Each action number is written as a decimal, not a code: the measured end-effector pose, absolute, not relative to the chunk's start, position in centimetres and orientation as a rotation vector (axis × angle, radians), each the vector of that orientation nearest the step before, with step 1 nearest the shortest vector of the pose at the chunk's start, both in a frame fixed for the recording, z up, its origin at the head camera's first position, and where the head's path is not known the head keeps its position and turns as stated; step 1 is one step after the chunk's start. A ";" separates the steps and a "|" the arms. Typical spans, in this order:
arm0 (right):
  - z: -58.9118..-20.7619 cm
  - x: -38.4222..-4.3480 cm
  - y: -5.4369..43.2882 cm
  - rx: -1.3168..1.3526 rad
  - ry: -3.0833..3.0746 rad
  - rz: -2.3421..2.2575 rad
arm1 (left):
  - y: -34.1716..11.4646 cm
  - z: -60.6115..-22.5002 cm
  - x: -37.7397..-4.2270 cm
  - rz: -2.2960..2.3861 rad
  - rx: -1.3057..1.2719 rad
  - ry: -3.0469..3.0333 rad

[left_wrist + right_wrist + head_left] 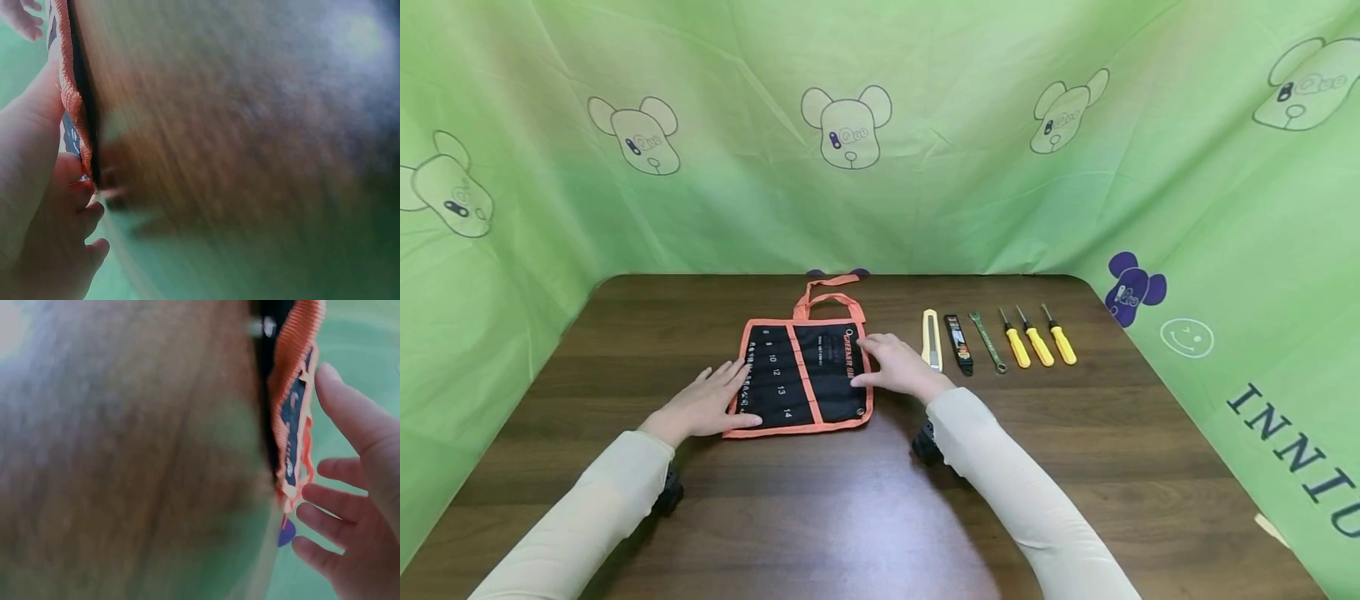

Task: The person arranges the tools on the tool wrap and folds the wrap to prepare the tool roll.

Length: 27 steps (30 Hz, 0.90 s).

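Note:
A black tool pouch (pixel 835 392) with orange trim lies flat on the table, its numbered pockets to the left and its orange strap (pixel 835 302) trailing toward the back. My left hand (pixel 707 402) rests on the pouch's left edge, thumb over the lower pockets and fingers stretched out. At the right edge is my right hand (pixel 898 367), thumb and fingers spread over the border. In the right wrist view the fingers of the right hand (pixel 356 500) look relaxed beside the orange trim (pixel 294 356). The left wrist view shows the left hand (pixel 44 187) against the trim.
Right of the pouch lie a yellow utility knife (pixel 931 337), a black narrow pack (pixel 958 344), a combination wrench (pixel 988 342) and three yellow-handled screwdrivers (pixel 1038 346). A green printed cloth (pixel 925 208) hangs around the back and sides of the wooden table (pixel 820 517).

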State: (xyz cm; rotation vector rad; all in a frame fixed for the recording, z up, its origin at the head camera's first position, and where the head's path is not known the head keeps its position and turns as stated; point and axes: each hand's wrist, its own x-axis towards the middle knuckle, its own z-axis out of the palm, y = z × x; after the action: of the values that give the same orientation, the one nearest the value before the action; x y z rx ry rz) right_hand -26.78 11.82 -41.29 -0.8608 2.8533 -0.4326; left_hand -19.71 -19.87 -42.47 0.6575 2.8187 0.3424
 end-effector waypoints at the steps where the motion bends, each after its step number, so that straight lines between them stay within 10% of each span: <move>1: -41.1 -26.8 12.0 -0.851 2.874 -0.456 | -19.9 -42.4 -19.7 0.343 0.655 2.820; 27: -41.1 -26.5 18.3 -0.284 3.040 -0.841 | -19.9 -42.4 -19.8 0.356 0.647 2.822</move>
State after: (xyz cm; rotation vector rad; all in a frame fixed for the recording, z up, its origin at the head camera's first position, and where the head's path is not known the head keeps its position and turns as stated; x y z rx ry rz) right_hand -26.48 18.25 -41.08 -0.2839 3.0400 -0.8407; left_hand -19.81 -19.91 -42.45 0.6466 2.8216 0.3556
